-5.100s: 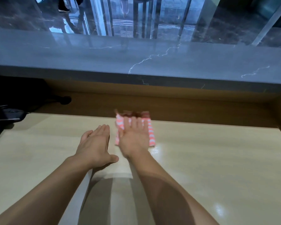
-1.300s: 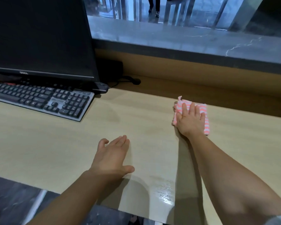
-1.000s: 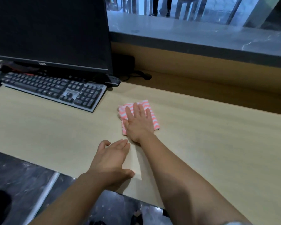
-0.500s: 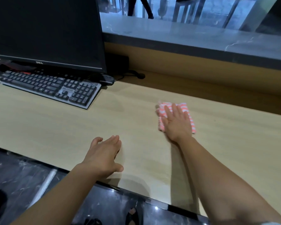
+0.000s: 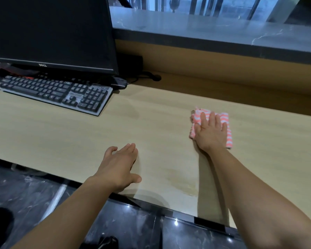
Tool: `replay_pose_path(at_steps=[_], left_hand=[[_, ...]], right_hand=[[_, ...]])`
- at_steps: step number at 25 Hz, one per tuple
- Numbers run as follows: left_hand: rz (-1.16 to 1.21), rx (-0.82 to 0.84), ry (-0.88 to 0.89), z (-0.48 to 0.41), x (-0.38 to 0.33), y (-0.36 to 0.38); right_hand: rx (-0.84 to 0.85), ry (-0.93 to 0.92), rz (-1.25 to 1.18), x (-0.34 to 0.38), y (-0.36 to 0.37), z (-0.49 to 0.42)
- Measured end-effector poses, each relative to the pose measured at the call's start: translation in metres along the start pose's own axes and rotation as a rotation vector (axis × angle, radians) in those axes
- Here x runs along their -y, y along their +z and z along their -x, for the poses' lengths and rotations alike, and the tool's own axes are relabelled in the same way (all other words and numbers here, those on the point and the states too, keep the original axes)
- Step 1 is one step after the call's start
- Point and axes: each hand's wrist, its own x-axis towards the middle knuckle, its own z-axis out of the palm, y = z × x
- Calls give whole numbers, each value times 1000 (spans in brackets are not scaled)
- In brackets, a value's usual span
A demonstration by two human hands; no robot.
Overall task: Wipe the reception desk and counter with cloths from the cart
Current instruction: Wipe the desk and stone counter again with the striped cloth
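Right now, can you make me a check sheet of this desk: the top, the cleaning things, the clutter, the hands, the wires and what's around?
Surface: pale wood desk, with a faint smear near the front edge.
Job's things: striped pink cloth, folded, flat on the desk.
Clutter: keyboard and monitor, at the left.
Hands: right hand presses flat on the cloth; left hand lies open on the desk.
Cables: black cable beside the monitor.
Surroundings: grey stone counter behind; dark shiny floor below.
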Motion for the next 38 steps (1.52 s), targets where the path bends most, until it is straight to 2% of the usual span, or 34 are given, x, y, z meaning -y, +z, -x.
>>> replay_pose_path(at_steps=[8,11,13,16,23,27,30,35,38], left_hand=[[-22,-95,-77,50,44,21],[-36,-111,-73,62,54,21],[-50,-113,-60,66,53,19],[-77,-106,-6,65,44,17],[-26,-81,96,54,20,22],[30,-79,99,55,27,24],[50,-93,78,59,39,27],[76,-115,33,72,61,30],[76,-123,33,77,67,33]], right_hand=[[46,-416,22,167,46,91],[91,-521,25,197,56,122],[97,-547,46,193,56,124],[66,-491,38,155,47,117],[4,-51,19,1,20,115],[-5,92,-6,2,25,125],[-52,48,-29,48,39,137],[-16,-219,-41,152,60,174],[27,-348,-38,182,69,192]])
